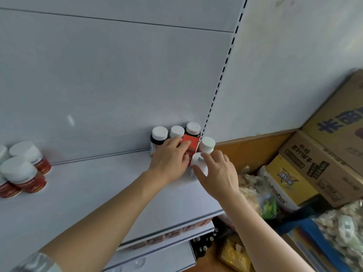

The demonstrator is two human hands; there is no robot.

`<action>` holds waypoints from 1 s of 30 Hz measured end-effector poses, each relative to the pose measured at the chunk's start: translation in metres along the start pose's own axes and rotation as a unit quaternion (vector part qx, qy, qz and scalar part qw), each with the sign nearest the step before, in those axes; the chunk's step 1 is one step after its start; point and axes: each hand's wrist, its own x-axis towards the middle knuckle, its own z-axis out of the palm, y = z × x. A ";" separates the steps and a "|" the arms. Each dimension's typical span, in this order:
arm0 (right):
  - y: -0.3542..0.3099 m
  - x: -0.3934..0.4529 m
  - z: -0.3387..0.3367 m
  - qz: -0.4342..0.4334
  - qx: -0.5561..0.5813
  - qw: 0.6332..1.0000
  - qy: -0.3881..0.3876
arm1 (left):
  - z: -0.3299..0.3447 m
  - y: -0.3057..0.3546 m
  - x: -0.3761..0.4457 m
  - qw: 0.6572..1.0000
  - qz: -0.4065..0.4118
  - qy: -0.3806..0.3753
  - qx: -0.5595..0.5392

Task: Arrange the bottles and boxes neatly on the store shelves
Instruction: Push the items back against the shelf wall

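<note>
On the white shelf (98, 185), at its back right corner, stand three dark bottles with white caps (159, 134) in a row, and one more white-capped bottle (207, 145) sits at the shelf's right end. My left hand (170, 160) holds a red box (191, 143) upright in front of the row, fingers laid over its face. My right hand (218, 173) grips a white-capped bottle (197, 165) just right of the box, thumb and fingers around its cap. Several red-labelled bottles with white caps (21, 169) are grouped at the shelf's left.
A slotted upright (222, 75) ends the shelf on the right. Beyond it, cardboard cartons (322, 160) and a yellow box (288, 183) are stacked on the floor with bags of packets (345, 232). A lower shelf (172, 250) shows below.
</note>
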 end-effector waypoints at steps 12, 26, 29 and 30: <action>0.032 0.018 0.011 -0.078 0.138 0.987 0.005 | 0.011 0.024 0.026 0.993 -0.030 -0.068 0.094; 0.061 0.012 0.008 -0.105 0.210 0.970 -0.063 | -0.002 0.011 0.027 0.994 -0.018 -0.079 0.067; 0.062 0.018 0.003 -0.113 0.256 0.958 -0.060 | -0.014 0.010 0.015 0.994 -0.067 -0.086 -0.009; 0.062 0.020 0.001 -0.115 0.274 0.953 -0.055 | -0.018 0.009 0.010 0.993 -0.081 -0.083 -0.029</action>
